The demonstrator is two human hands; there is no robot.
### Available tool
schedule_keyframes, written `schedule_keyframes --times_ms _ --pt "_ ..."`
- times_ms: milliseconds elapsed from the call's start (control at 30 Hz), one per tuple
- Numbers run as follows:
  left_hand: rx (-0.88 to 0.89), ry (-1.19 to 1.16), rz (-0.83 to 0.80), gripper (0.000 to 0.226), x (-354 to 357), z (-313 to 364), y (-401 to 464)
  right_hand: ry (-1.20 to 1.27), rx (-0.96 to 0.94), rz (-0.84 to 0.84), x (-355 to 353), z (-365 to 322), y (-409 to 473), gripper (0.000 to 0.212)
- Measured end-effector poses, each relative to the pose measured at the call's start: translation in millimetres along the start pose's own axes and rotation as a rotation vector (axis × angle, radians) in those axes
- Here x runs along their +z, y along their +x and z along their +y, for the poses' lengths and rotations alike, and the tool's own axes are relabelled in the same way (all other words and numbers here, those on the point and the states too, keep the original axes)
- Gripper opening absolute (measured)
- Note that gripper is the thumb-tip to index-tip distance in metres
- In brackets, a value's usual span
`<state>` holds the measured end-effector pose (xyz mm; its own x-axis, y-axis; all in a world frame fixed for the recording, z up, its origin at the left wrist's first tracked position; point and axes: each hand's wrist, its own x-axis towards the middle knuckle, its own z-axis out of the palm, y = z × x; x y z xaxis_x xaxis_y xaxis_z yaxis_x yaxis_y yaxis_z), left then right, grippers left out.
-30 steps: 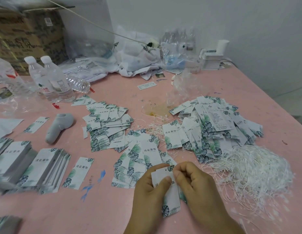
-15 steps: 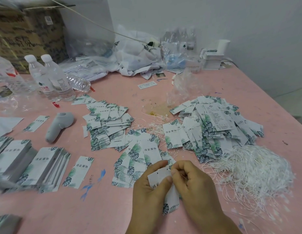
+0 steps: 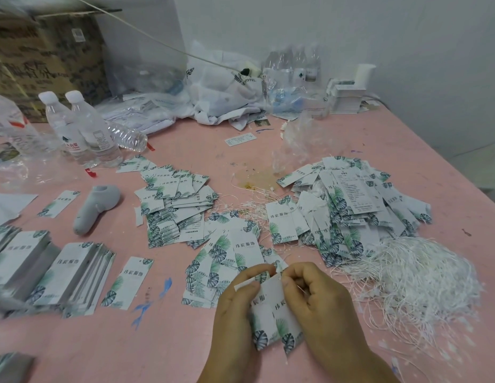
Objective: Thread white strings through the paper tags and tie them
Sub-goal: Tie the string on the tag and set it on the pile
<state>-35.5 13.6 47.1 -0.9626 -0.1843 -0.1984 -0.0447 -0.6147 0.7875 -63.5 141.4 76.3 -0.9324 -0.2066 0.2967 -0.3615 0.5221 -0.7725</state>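
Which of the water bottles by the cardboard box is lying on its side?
The clear bottle right of the two capped bottles; those stand upright, it lies flat on the pink table.

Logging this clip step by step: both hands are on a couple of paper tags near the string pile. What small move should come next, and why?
Probably pull the string through the tags' top holes. The left hand grips the two tags at their top edge, and the right hand pinches there too, with a thin white string showing by its fingers. Whether it has passed the holes cannot be seen.
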Motion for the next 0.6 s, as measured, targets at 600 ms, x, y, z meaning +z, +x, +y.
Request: schedule_keyframes --times_ms 600 --pt "-0.023 0.024 -0.011 0.037 0.3 8.7 -0.1 0.042 -0.009 -0.045 1.0 2.0 -2.9 0.008"
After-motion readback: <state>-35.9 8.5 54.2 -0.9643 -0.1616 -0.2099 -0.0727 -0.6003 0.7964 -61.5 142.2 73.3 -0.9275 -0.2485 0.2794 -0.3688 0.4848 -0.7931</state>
